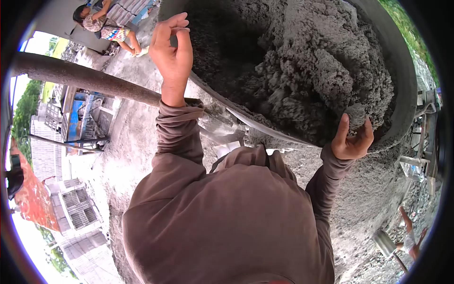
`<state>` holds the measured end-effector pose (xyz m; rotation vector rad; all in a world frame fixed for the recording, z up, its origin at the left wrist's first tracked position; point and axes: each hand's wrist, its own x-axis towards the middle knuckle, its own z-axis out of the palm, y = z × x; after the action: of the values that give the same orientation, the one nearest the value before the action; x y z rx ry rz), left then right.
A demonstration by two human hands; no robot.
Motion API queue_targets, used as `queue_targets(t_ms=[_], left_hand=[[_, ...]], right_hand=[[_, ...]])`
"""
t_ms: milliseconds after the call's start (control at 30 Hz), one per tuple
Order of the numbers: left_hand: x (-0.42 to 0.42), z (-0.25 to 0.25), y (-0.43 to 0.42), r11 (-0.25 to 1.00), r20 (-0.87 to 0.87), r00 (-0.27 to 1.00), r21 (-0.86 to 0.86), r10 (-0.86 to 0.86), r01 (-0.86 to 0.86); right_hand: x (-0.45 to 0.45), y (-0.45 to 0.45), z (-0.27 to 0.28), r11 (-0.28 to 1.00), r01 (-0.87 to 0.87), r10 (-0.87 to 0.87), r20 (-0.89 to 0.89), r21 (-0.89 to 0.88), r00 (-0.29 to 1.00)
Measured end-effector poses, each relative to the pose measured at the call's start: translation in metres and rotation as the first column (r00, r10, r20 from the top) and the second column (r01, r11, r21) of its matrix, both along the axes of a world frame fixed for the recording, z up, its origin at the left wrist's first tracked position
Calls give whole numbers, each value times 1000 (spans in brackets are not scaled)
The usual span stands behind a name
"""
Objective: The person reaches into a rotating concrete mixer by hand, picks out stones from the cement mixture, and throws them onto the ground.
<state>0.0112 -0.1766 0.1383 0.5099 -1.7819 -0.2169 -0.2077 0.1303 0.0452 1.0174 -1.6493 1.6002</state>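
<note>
A large round metal drum [404, 90] fills the top of the view, its inside loaded with grey, crumbly mix [326, 61] like mortar or concrete. My left hand [172, 52] is raised at the drum's left rim, fingers curled in and thumb tip against them, with nothing visible in the grasp. At the lower right rim, my right hand [352, 139] has thumb and fingers around a small lump of grey mix [356, 113]. That lump sits against the mix behind it, so its far side is hidden.
A thick pole [90, 78] runs from the left toward my left forearm. Another person [111, 28] is at the upper left, by stacked bags [127, 10]. At the lower right, a second person [410, 241] is near a shovel [385, 243]. A blue metal frame [78, 116] stands left.
</note>
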Motion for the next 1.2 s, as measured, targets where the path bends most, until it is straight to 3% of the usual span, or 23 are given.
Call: queue_targets(t_ms=[100,133,200,267,300,333,367,467,500,533,600,633,700,733,800,833,867,933,1067,1133,1167,1200], left_hand=[[-8,-3,0,1000,14,1000,-9,-20,20],[-13,-1,0,995,-39,996,63,-80,83],[-24,8,4,978,-93,986,142,-139,152],[-37,28,8,951,-127,962,163,-242,261],[-49,34,8,948,-125,961,173,-248,267],[-66,39,3,911,-200,912,140,-357,387],[-84,43,-1,862,-272,845,94,-460,499],[-133,35,-3,732,-170,804,339,-570,591],[-146,19,-9,708,-92,793,396,-603,585],[-161,-18,-25,773,102,813,395,-574,496],[-170,-128,-52,927,648,680,122,-345,354],[-160,-167,-53,925,814,522,44,-253,378],[-129,-183,-38,907,977,64,165,-204,387],[-126,-185,-36,901,975,51,180,-217,395],[-128,-187,-36,898,906,-153,415,-394,146],[-132,-186,-42,890,898,-162,432,-409,144],[-141,-185,-55,859,866,-103,499,-489,113],[-150,-187,-72,812,816,4,575,-578,98],[-149,-204,-79,813,815,-70,579,-576,55],[-146,-213,-75,828,770,-383,560,-510,23],[-147,-212,-72,827,771,-382,561,-510,27],[-147,-213,-67,809,706,-427,576,-566,-119]], right_hand=[[0,3,-1,1000,-6,5,18,26,1000],[0,1,2,1000,-4,3,20,30,1000],[-8,-10,15,991,-134,134,28,15,991],[-15,-20,52,974,-88,97,-31,208,995],[-19,-32,70,963,-161,156,42,217,987],[-21,-37,88,904,-139,86,147,405,985],[-34,-50,94,894,-224,180,145,389,973],[-86,-101,76,814,-365,372,78,452,925],[-106,-112,56,757,-278,293,73,592,953],[-124,-115,30,671,-189,215,56,717,975],[-142,-109,-28,553,-144,180,51,821,982],[-146,-107,-31,548,-143,174,55,824,983],[-149,-97,-39,228,-252,122,229,941,966],[-154,-99,-40,218,-284,121,262,934,957],[-162,-105,-44,235,-336,134,312,912,941],[-162,-108,-44,251,-384,165,352,888,921],[-158,-112,-37,228,-463,137,442,857,886],[-155,-113,-38,212,-480,167,452,851,876],[-156,-109,-44,121,-426,216,395,897,893],[-159,-107,-39,85,-429,170,411,899,896],[-162,-106,-34,55,-431,124,422,901,898],[-167,-104,-30,54,-427,117,419,903,900]])
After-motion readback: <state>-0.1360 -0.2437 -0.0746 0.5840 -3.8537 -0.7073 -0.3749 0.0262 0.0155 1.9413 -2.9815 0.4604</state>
